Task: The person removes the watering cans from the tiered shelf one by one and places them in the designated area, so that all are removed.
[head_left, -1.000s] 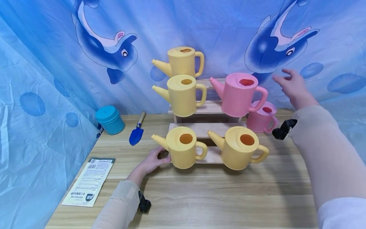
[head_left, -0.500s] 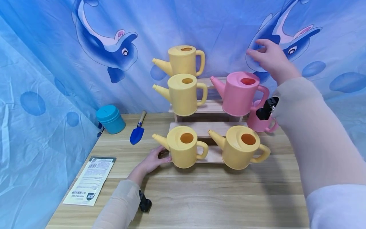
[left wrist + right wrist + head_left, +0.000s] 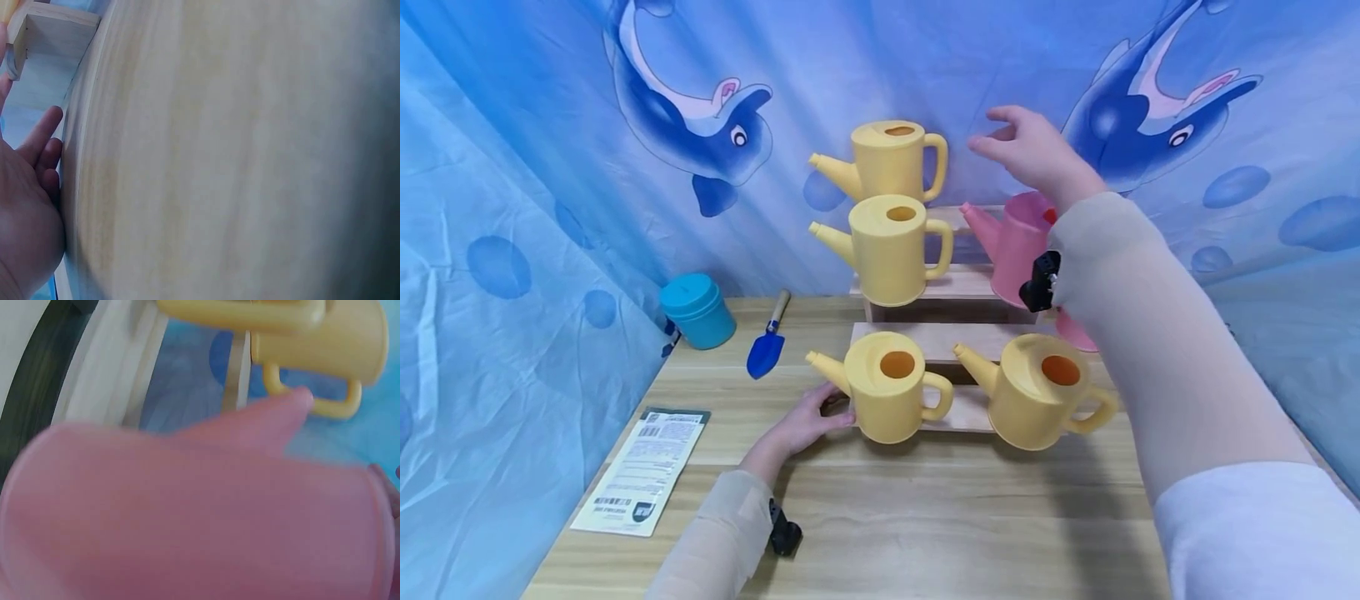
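Yellow watering cans stand on a stepped wooden stand [image 3: 951, 339]: a top one [image 3: 887, 167], a middle one [image 3: 887, 258], a lower left one [image 3: 886, 412] and a lower right one [image 3: 1026, 412]. My left hand [image 3: 805, 425] grips the left end of the bottom step, thumb in front, beside the lower left can. In the air, right of the top can, my right hand [image 3: 1033, 154] has thumb and fingers apart, holding nothing. Below it a pink watering can [image 3: 1011, 250] stands on the middle step, partly hidden by the right arm; it fills much of the right wrist view.
A second pink watering can [image 3: 1075, 333] is mostly hidden behind the right arm. To the left lie a blue-bladed trowel [image 3: 766, 350] and a printed packet [image 3: 640, 471], near a teal lidded tub [image 3: 700, 312]. A blue dolphin curtain [image 3: 820, 67] hangs behind the table.
My right hand has swept left and up, from beyond the pink cans to above the pink can on the stand. The left hand has stayed at the stand's end.
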`<control>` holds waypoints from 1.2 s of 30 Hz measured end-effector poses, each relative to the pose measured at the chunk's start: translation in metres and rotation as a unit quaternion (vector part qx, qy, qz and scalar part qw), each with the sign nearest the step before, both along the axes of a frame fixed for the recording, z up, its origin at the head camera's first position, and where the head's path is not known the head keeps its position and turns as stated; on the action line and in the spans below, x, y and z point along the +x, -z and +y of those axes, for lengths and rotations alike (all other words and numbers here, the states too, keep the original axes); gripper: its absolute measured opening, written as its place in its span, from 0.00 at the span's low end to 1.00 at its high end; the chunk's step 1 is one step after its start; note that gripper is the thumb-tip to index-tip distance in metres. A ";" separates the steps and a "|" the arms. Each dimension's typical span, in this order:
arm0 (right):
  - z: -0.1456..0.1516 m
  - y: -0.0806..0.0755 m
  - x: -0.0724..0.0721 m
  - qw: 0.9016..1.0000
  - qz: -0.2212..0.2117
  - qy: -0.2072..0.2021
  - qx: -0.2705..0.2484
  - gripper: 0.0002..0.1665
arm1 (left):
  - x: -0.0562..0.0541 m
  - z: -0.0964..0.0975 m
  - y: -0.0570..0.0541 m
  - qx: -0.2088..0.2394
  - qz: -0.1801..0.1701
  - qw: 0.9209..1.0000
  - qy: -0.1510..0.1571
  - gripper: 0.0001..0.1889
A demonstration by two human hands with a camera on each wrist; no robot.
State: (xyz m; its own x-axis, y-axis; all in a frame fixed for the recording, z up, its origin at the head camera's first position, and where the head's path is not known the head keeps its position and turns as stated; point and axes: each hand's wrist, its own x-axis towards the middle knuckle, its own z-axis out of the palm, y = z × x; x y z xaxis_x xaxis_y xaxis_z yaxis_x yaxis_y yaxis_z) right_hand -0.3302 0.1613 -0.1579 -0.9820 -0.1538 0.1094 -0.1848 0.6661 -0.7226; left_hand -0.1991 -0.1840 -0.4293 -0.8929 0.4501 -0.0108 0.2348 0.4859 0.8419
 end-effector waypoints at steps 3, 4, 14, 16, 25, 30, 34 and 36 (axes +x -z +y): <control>-0.015 0.001 -0.005 1.000 0.012 -0.012 0.008 0.46 | 0.000 0.000 0.001 0.002 0.001 1.000 0.003 0.31; -0.020 0.002 -0.006 1.000 0.013 -0.015 0.009 0.46 | -0.001 -0.001 0.001 0.002 0.002 1.000 0.004 0.31; -0.057 0.005 -0.016 0.999 0.012 -0.042 -0.015 0.49 | 0.003 -0.005 0.001 -0.007 0.001 1.000 -0.008 0.33; -0.058 0.006 -0.016 0.999 0.006 -0.039 -0.018 0.49 | 0.003 -0.003 0.000 -0.013 -0.004 1.000 -0.003 0.35; -0.063 0.005 -0.018 0.999 -0.015 -0.040 -0.020 0.53 | 0.000 -0.006 -0.003 -0.008 0.006 1.000 -0.001 0.33; -0.065 0.007 -0.021 0.998 -0.041 -0.050 -0.013 0.56 | 0.001 -0.005 -0.004 -0.020 -0.005 1.000 0.004 0.34; -0.065 0.008 -0.025 0.996 -0.053 -0.066 -0.005 0.57 | 0.003 -0.001 -0.004 -0.017 -0.008 1.000 0.003 0.34; -0.065 0.007 -0.026 0.997 -0.044 -0.057 0.010 0.56 | 0.004 0.000 -0.004 -0.017 -0.006 1.000 0.001 0.33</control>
